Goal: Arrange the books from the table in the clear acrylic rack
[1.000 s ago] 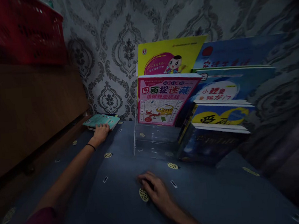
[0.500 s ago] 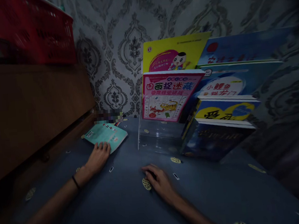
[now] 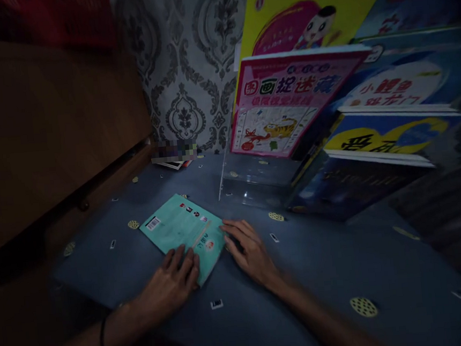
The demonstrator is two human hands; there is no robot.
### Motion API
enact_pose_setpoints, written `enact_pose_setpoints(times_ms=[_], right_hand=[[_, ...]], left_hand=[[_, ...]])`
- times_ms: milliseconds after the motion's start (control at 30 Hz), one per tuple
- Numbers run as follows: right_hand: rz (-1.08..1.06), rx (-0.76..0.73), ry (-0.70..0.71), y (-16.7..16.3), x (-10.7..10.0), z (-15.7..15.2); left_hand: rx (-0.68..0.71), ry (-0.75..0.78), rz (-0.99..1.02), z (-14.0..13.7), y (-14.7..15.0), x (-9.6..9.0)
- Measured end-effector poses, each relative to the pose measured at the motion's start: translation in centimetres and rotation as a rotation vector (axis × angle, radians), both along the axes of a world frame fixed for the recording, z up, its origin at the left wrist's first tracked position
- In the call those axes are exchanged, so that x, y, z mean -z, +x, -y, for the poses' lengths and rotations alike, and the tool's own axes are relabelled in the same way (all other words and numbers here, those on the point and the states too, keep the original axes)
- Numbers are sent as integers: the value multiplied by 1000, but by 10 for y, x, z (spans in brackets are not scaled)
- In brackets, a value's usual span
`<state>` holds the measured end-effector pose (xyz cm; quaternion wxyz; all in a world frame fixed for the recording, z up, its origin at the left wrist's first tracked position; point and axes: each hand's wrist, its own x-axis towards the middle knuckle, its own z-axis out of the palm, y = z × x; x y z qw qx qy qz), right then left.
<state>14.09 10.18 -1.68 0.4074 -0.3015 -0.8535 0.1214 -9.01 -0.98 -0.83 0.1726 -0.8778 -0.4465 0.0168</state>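
Observation:
A teal thin book (image 3: 182, 225) lies flat on the cloth-covered table, its barcode showing at the upper left. My left hand (image 3: 179, 277) rests on the book's near edge, fingertips flat on its cover; a dark band circles that wrist. At the right corner of the book is my right hand (image 3: 251, 246), its fingers stretched out and the tips touching the edge. Whether the right thumb is beneath the corner cannot be made out.
Behind, a clear stand (image 3: 251, 187) holds upright books, among them a pink book (image 3: 281, 104) and a yellow book (image 3: 313, 9). A dark-covered book (image 3: 348, 184) stands in front at right. Further back at left are stacked books (image 3: 175, 159), beside a wooden cabinet (image 3: 56, 113) with a red basket (image 3: 75, 19).
The teal book has slid from the back stack toward me under my left hand. My right hand has moved to its right corner. The camera has tilted down and closer.

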Motion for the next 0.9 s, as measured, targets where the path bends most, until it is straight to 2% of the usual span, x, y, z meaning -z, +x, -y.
enact_pose_setpoints(times_ms=[100,167,400,500,600,733,900], right_hand=[[133,-60,2,-2,4,7],[210,-89,-4,-4,7,10],[283,-102,-27,-4,11,9],[274,-104,-39,-3,11,9],[284,-111,-48,-3,11,8],[312,-95,-75,-3,10,7],[342,-52,-121,-4,8,8]], left_hand=[[129,-97,155,7,3,-7],[131,-191,261,-4,-2,-12],[-144,-404,455,-101,-55,-10],[-225,-458,516,-129,-73,-9],[-232,-467,551,-135,-78,-10],[-242,-420,567,-130,-75,-9],[-290,-243,510,-126,-70,-6]])
